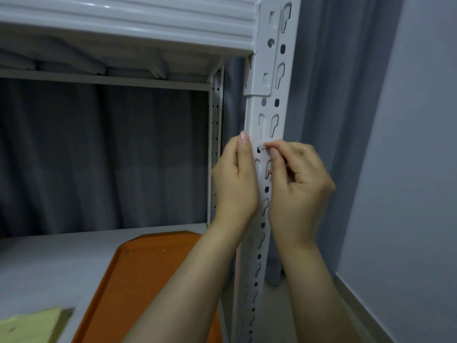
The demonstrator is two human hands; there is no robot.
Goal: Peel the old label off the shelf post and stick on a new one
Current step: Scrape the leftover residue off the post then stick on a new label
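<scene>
Right hand (296, 180) is pinching small white label (262, 147) on white slotted metal post (269, 110); left hand (233, 180) is gripping post.

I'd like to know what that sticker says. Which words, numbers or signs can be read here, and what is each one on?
Label on the post: dark handwritten marks, partly covered by the right hand that pinches it; too blurred to read.
Post, tray: no writing shows.
</scene>
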